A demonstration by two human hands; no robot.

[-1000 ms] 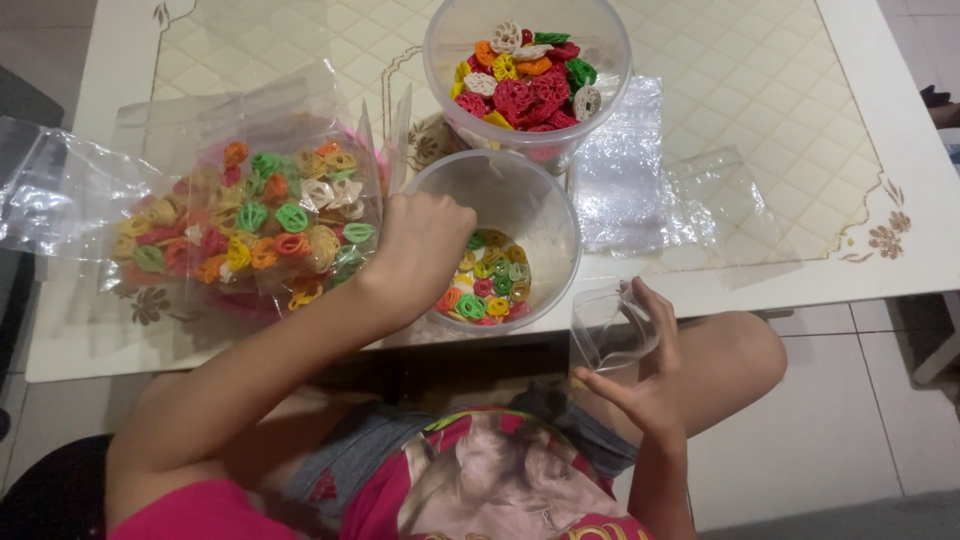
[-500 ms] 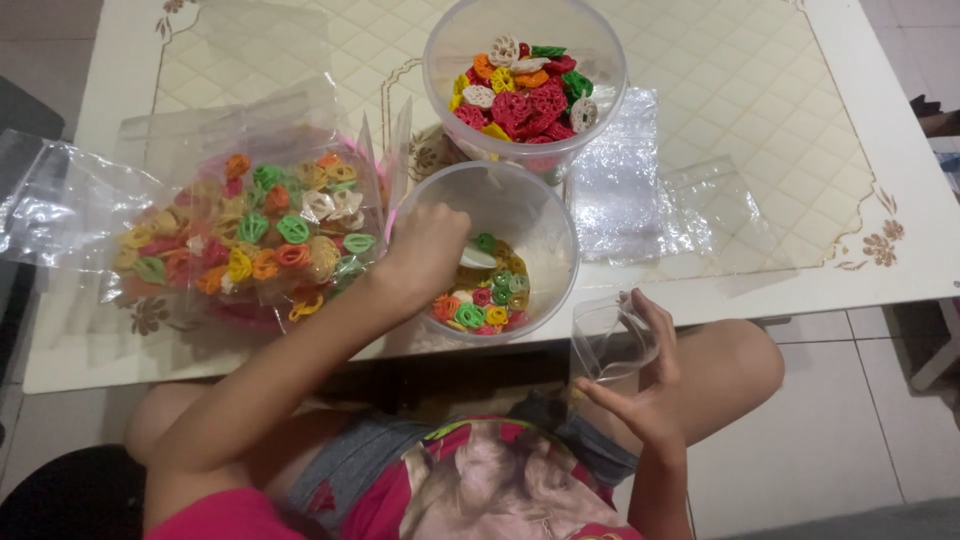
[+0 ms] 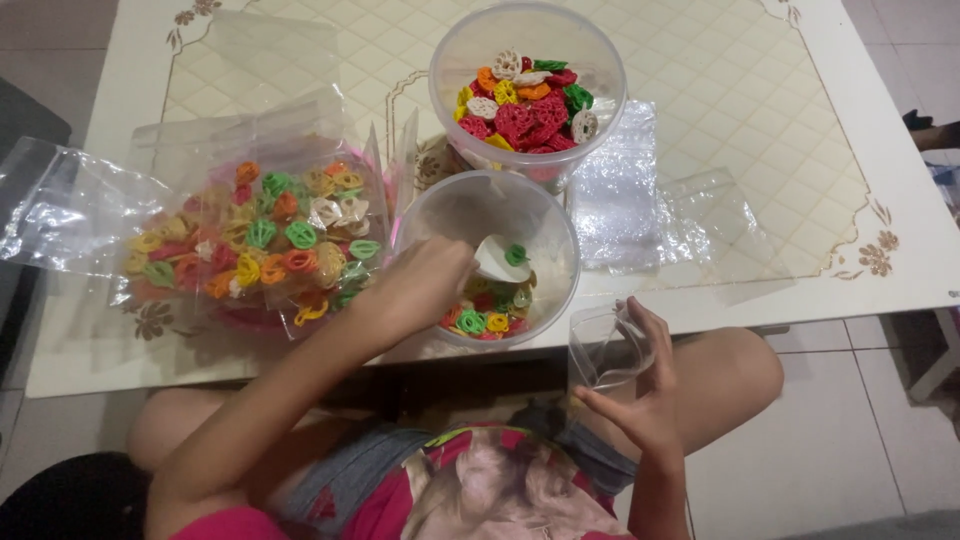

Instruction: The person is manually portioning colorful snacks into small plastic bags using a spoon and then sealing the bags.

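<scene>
A white patterned surface point(image 3: 760, 120) carries a large clear bag point(image 3: 250, 240) of multicoloured ring-shaped crackers at left, two clear round tubs point(image 3: 527, 90) of the same crackers at centre, one behind the other, and flat empty bags point(image 3: 640, 200) at right. The left hand point(image 3: 420, 290) reaches into the near tub point(image 3: 487, 258), fingers closed on a white scoop point(image 3: 497, 258) bearing a green cracker point(image 3: 516, 254). The right hand point(image 3: 640, 385), off the near edge above the lap, pinches a small empty clear bag point(image 3: 605, 345) open.

On the table point(image 3: 780, 150), one tub point(image 3: 527, 90) stands behind another point(image 3: 487, 258), a bag point(image 3: 250, 240) to their left.
</scene>
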